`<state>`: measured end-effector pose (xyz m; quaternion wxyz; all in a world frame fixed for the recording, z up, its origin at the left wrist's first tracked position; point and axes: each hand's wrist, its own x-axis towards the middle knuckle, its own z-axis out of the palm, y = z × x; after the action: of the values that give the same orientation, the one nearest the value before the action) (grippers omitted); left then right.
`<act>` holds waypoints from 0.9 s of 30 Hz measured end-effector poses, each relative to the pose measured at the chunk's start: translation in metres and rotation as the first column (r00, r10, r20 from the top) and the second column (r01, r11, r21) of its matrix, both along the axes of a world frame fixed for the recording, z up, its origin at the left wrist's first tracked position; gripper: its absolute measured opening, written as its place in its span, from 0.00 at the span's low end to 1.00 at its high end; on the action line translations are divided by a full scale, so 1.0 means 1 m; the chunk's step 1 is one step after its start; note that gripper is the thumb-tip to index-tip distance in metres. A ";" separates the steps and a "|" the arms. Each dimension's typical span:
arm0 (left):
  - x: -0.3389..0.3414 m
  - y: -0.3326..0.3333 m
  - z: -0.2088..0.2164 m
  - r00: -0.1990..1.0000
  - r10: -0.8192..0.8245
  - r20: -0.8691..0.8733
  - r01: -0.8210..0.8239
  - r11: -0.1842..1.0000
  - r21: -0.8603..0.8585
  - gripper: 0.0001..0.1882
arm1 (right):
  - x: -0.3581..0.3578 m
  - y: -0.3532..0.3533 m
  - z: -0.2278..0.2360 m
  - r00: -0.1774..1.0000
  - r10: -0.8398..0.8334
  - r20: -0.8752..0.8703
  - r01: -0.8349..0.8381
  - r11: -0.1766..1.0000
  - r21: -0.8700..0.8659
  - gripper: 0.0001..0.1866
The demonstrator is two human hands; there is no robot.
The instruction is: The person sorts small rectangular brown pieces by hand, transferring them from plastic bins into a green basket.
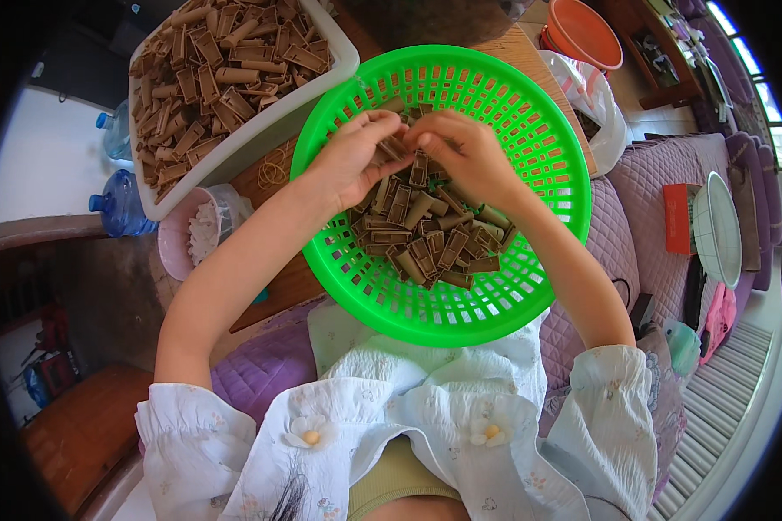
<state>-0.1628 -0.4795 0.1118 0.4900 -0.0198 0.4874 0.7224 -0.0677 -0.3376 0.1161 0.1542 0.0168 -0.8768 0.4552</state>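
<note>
A bright green plastic basket point(443, 328) with slotted walls sits in front of me, partly over my lap. Inside lies a pile of small brown plastic pieces point(421, 252), hollow and box-like with rounded backs. Over the pile's far side, my left hand point(356, 161) pinches one brown plastic piece point(391, 149) between thumb and fingers. Close beside it, my right hand point(469, 161) is closed, thumb and fingertips pressed together. What those right fingertips hold, if anything, is hidden.
A grey-white tub point(243, 139) heaped with similar brown pieces stands at the far left. Next to it are a pink bucket point(175, 243) with white bits and a blue water bottle point(129, 205). A white plastic bag point(595, 108) and orange basin point(586, 33) are far right.
</note>
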 end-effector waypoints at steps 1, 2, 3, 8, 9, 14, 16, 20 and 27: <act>-0.001 0.000 0.002 1.000 0.002 0.002 -0.002 1.000 0.000 0.07 | 0.000 0.003 0.008 0.997 -0.051 0.064 0.049 0.998 0.034 0.07; -0.003 -0.001 0.006 0.999 0.049 0.011 -0.048 0.998 -0.032 0.06 | 0.000 0.006 0.013 0.987 -0.104 0.125 0.095 0.993 0.072 0.08; -0.005 -0.001 0.008 0.995 0.096 0.019 -0.094 0.993 -0.064 0.05 | 0.000 0.010 0.011 0.990 -0.055 0.127 0.041 0.993 0.114 0.10; -0.006 -0.002 0.004 0.996 0.059 0.063 -0.058 0.998 -0.008 0.05 | 0.015 0.010 -0.012 0.989 0.128 0.079 -0.147 0.711 0.687 0.11; -0.005 -0.002 0.004 0.996 0.051 0.068 -0.051 0.999 -0.008 0.05 | 0.016 0.009 -0.013 0.982 0.100 0.160 -0.186 0.659 0.729 0.12; -0.006 -0.001 0.004 0.996 0.060 0.067 -0.059 0.998 -0.014 0.04 | 0.006 0.007 0.002 0.993 0.076 0.085 -0.106 0.892 0.440 0.17; -0.006 -0.003 0.004 0.995 0.070 0.068 -0.068 0.997 -0.023 0.04 | 0.010 -0.003 0.005 0.997 0.042 0.070 -0.060 0.960 0.275 0.18; -0.006 -0.005 -0.001 0.998 0.062 -0.012 -0.063 0.996 -0.064 0.07 | 0.012 -0.015 0.010 0.944 0.169 0.282 -0.266 0.897 0.353 0.21; -0.006 -0.002 0.000 0.996 0.059 -0.068 -0.063 0.997 -0.052 0.10 | 0.013 -0.016 0.002 0.993 0.119 0.000 -0.109 0.908 0.405 0.17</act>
<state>-0.1692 -0.4817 0.1122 0.4504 -0.0239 0.5222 0.7238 -0.0549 -0.3533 0.1176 0.1315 0.1052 -0.9474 0.2721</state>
